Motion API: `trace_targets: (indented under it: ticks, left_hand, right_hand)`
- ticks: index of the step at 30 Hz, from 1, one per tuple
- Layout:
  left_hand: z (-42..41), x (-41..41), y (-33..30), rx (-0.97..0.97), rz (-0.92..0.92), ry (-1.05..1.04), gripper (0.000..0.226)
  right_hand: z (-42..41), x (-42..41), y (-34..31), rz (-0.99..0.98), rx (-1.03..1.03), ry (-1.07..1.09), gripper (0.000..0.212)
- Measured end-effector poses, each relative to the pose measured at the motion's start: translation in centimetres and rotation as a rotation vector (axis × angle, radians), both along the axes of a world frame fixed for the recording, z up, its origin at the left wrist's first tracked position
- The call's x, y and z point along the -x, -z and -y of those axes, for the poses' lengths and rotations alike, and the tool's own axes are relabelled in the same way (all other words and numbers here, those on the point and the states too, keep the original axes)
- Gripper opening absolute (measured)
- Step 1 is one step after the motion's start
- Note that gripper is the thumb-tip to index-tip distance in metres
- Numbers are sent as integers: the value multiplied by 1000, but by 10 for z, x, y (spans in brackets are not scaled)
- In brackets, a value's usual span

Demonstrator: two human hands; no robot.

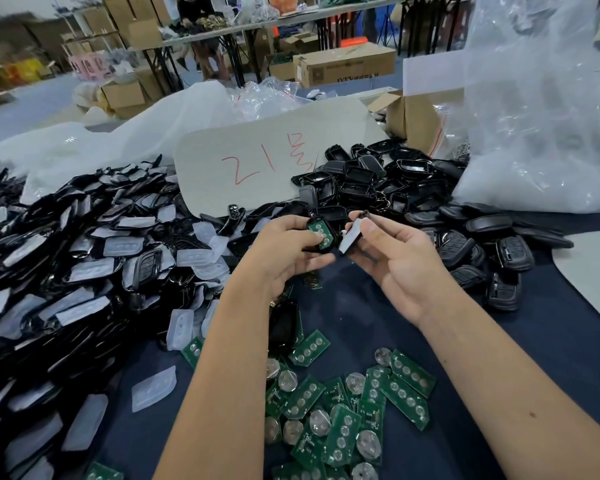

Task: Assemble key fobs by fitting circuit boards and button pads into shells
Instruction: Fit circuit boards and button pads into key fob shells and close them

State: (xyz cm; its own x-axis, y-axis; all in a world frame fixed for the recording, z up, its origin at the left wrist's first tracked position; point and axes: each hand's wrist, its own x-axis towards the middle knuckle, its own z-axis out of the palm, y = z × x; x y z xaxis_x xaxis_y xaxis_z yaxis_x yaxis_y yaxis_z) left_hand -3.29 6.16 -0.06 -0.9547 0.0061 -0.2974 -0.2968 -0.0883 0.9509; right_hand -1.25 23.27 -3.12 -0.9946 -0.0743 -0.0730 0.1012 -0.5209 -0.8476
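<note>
Toward desk's left edge, heap of black shells and pale button pads [84, 258]; mid-desk, left hand [288, 251] grips black shell [326, 233] with green circuit board [321, 233] seated in it, right hand [392, 258] just beside, pinching second shell half [352, 237]; loose circuit boards [347, 410] near front edge.

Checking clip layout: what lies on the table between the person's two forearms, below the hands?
In the head view, between the left forearm and right forearm lies dark cloth strewn with green circuit boards, coin cells, and one black shell.
</note>
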Motion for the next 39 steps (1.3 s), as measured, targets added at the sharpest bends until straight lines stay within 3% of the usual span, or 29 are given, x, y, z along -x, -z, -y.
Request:
trace_targets:
  ticks: [14,32,39]
  left_hand:
    - [5,0,2,-25,17,0,37]
    - [6,-3,1,-25,-42,40,25]
    - [12,-9,-12,147,-133,120,13]
  right_hand:
    - [-2,3,4,6,33,-4,18]
    - [0,3,3,27,7,54,19]
    - [5,1,6,7,-87,102,11]
